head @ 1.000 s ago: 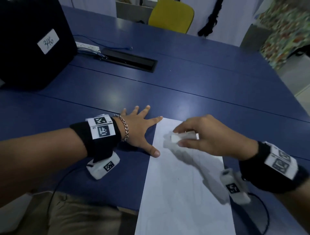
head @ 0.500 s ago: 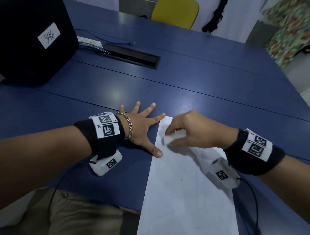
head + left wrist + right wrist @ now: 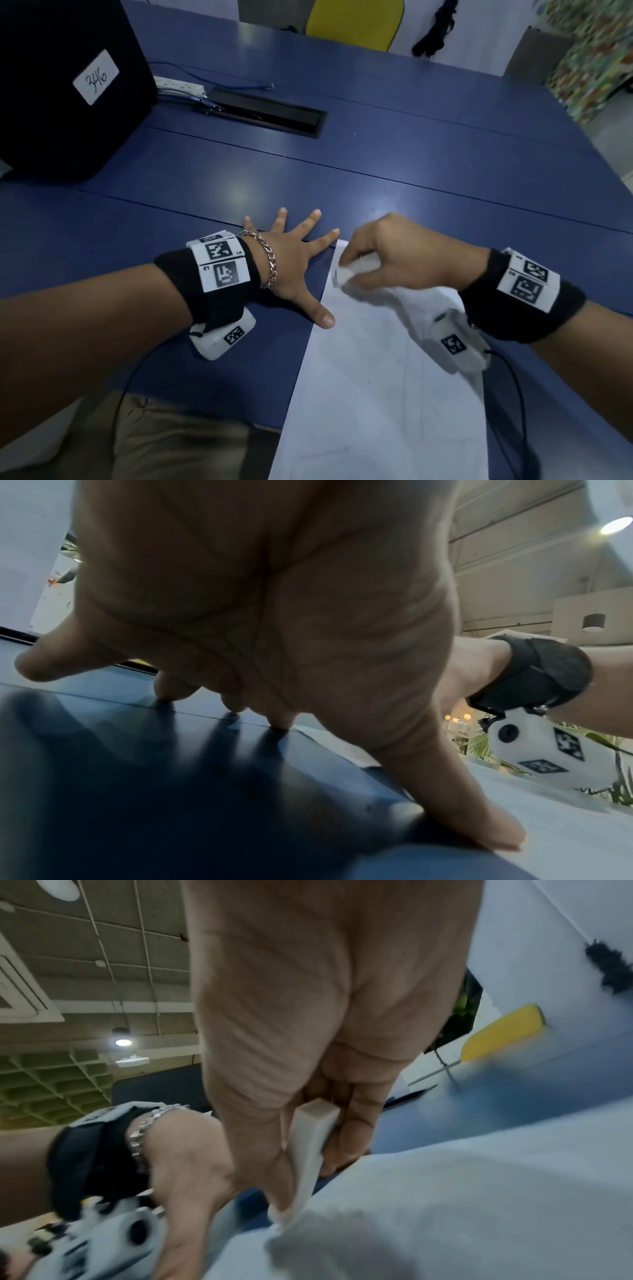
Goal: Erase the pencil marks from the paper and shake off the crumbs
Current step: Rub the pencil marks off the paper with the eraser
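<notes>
A white sheet of paper (image 3: 376,383) lies on the blue table (image 3: 342,192), running from the front edge toward the middle. My right hand (image 3: 394,260) pinches a white block eraser (image 3: 346,272) between thumb and fingers and presses it on the paper's far left corner. The right wrist view shows the eraser (image 3: 310,1148) upright in that grip, its lower end on the paper (image 3: 462,1191). My left hand (image 3: 291,263) lies flat with fingers spread on the table beside the paper, its thumb tip (image 3: 493,831) pressing the paper's left edge.
A black box (image 3: 58,92) with a white label stands at the far left. Behind it lie a white power strip (image 3: 178,84) and a black cable hatch (image 3: 267,113). A yellow chair (image 3: 352,20) sits past the far edge. Cables trail off both wrists.
My right hand has slid the eraser leftward across the paper's far end to its left corner. The left hand has stayed spread in place.
</notes>
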Demonstrator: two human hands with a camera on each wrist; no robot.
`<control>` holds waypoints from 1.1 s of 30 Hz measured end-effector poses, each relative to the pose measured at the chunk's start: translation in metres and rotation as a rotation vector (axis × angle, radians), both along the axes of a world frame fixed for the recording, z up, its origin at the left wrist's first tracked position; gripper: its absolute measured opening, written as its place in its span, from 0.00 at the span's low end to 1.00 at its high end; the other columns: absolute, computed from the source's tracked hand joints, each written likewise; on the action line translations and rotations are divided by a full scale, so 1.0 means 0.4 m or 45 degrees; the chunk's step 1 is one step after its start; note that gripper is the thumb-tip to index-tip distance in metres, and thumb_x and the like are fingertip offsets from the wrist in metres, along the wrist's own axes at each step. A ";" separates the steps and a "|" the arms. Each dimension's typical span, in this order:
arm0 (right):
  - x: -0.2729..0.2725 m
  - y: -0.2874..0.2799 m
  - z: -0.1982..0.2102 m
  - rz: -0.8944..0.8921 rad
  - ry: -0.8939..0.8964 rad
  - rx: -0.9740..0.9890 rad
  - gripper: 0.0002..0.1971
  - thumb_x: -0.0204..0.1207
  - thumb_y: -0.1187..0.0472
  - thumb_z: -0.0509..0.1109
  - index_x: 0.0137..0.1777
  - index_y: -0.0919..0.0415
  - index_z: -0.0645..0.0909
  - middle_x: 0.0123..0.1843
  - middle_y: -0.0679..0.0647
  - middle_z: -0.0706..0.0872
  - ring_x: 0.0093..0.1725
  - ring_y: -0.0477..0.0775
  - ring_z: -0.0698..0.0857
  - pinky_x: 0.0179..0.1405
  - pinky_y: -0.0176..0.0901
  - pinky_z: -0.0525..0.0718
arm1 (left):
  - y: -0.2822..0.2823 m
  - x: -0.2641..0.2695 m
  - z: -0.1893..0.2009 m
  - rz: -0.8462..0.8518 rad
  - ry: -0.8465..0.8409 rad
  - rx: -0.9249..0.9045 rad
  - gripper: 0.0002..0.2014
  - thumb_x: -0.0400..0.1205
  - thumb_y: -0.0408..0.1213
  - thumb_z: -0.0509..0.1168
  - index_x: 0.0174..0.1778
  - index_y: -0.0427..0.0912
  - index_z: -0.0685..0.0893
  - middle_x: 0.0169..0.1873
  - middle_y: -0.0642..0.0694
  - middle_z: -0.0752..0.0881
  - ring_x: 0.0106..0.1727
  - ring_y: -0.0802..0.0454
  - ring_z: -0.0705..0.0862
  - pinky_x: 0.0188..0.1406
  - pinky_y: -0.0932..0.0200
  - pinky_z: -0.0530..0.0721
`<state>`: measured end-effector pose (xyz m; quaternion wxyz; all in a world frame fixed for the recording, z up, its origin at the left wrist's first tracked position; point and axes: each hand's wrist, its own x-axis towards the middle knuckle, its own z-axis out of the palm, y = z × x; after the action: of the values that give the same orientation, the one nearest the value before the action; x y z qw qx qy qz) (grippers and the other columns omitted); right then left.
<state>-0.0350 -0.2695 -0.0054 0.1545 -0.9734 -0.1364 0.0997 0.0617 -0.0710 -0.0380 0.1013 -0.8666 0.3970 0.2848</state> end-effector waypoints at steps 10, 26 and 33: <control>-0.116 -0.055 -0.012 -0.251 -0.048 0.010 0.12 0.73 0.47 0.80 0.55 0.45 0.90 0.50 0.37 0.89 0.49 0.40 0.85 0.52 0.36 0.83 | 0.030 -0.012 -0.018 -0.077 0.048 -0.297 0.65 0.60 0.88 0.64 0.85 0.78 0.30 0.89 0.53 0.25 0.92 0.33 0.36 0.84 0.17 0.41; 0.001 0.006 -0.028 -0.169 -0.140 0.038 0.14 0.76 0.51 0.78 0.61 0.46 0.92 0.51 0.47 0.91 0.50 0.49 0.88 0.53 0.44 0.83 | 0.014 0.006 -0.025 0.048 0.019 -0.110 0.62 0.54 0.92 0.62 0.78 0.90 0.32 0.86 0.55 0.19 0.87 0.31 0.22 0.77 0.12 0.29; -0.023 0.007 -0.025 0.074 0.028 0.047 0.14 0.76 0.50 0.81 0.62 0.48 0.93 0.59 0.41 0.92 0.57 0.41 0.86 0.54 0.23 0.76 | 0.015 0.004 -0.025 0.059 0.028 -0.117 0.56 0.53 0.92 0.62 0.62 0.95 0.24 0.85 0.56 0.18 0.87 0.31 0.21 0.77 0.12 0.30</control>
<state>-0.0440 -0.2667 -0.0155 0.1711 -0.9648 -0.1649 0.1124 0.0631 -0.0652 -0.0479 0.0503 -0.8761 0.3905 0.2781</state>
